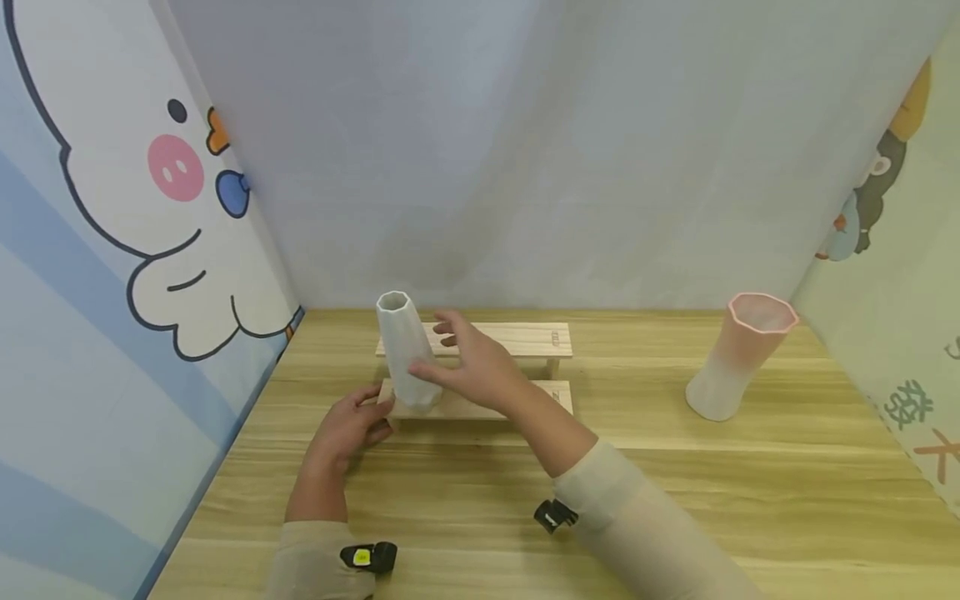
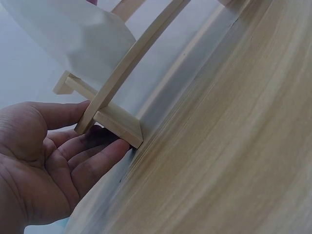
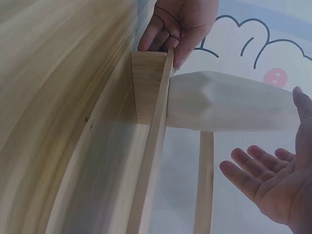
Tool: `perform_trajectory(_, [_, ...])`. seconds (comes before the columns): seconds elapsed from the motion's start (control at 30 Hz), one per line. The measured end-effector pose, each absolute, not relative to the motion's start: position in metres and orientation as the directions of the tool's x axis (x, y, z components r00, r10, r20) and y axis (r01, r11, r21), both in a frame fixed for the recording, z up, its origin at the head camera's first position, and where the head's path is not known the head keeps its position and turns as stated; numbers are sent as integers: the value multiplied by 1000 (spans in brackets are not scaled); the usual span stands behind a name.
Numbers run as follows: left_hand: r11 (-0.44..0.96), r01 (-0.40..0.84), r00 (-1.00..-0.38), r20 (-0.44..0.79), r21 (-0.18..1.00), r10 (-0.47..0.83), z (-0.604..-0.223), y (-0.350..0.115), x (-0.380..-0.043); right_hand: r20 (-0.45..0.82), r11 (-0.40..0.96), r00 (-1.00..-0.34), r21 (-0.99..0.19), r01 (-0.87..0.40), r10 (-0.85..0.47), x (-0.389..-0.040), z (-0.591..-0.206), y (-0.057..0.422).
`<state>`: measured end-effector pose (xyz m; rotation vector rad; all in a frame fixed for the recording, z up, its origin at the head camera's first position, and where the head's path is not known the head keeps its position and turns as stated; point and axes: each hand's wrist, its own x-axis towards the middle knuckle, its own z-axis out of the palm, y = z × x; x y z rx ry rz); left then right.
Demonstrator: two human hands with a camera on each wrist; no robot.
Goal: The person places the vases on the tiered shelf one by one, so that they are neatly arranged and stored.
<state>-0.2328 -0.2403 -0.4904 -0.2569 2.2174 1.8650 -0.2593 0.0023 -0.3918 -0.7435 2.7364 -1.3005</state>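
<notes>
A white faceted vase (image 1: 405,354) stands upright on the left part of the lower step of a two-step wooden stand (image 1: 525,337). My left hand (image 1: 347,429) grips the left end of that lower step. In the left wrist view its thumb lies on the board (image 2: 117,80) and its fingertips are at the side leg (image 2: 122,124). Beside the vase is my right hand (image 1: 483,367), fingers spread and relaxed, the thumb overlapping the vase in the head view. From the right wrist view the right palm (image 3: 282,195) faces the vase with space between.
A pink-and-white vase (image 1: 738,354) with a flared rim stands apart on the wooden table (image 1: 480,492), to the right. A grey backdrop (image 1: 525,167) rises behind the table. Printed cartoon panels flank it left (image 1: 97,333) and right (image 1: 892,317).
</notes>
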Motion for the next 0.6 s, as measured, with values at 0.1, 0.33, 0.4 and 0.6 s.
perform_trajectory(0.1, [178, -285, -957, -291, 942, 11, -489, -240, -232, 168, 549, -896, -738, -391, -411, -259, -390, 11])
perform_trajectory(0.33, [171, -294, -954, -300, 940, 6, -490, -240, -232, 163, 535, -915, -767, -353, -370, -258, -388, 33])
perform_trajectory(0.4, [178, -294, -953, -301, 939, 15, -490, -240, -233, 170, 533, -918, -770, -351, -359, -257, -388, 39])
perform_trajectory(0.6, [170, -300, -951, -309, 939, 25, -493, -241, -235, 186, 528, -917, -770, -358, -352, -253, -386, 60])
